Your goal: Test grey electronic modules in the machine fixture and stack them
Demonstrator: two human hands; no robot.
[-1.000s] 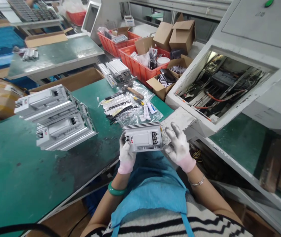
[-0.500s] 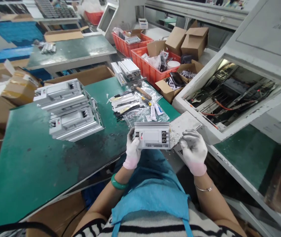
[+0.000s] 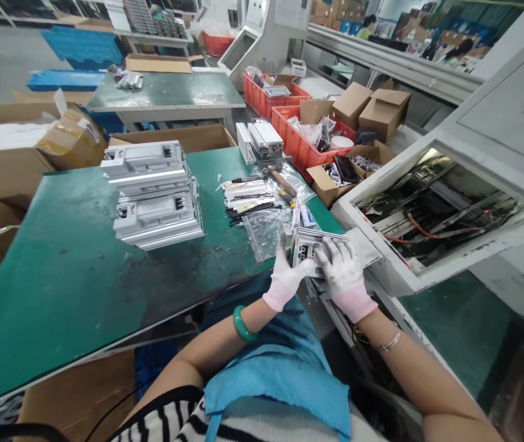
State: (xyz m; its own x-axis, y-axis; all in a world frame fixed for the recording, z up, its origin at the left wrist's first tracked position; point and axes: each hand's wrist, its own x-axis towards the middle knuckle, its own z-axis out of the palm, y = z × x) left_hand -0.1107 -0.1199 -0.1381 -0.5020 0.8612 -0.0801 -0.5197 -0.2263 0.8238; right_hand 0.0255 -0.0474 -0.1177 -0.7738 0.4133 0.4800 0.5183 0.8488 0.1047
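A silver-grey finned metal unit [image 3: 305, 250] with black terminals is held between my two gloved hands, over a small metal ledge [image 3: 364, 247] at the table's right edge. My left hand [image 3: 287, 273] grips its left end, thumb across the front. The fingers of my right hand [image 3: 342, 270] lie over its front and top, covering much of it. To the left, similar units [image 3: 156, 212] are stacked on the green table [image 3: 69, 270]. Black and white strips [image 3: 250, 197], a wooden-handled tool [image 3: 283, 183] and small white tubes [image 3: 305, 216] lie beyond my hands.
A grey machine frame [image 3: 407, 279] with a wide opening stands at right. Red crates [image 3: 301, 153] and cardboard boxes [image 3: 384, 113] sit behind the table. More finned metal parts [image 3: 262, 138] rest at its far edge. People [image 3: 367, 27] are far off at the top.
The view has shifted, moving the table contents rightward. My right hand, earlier apart from the unit, now lies on it. The unit has moved right over the ledge and turned.
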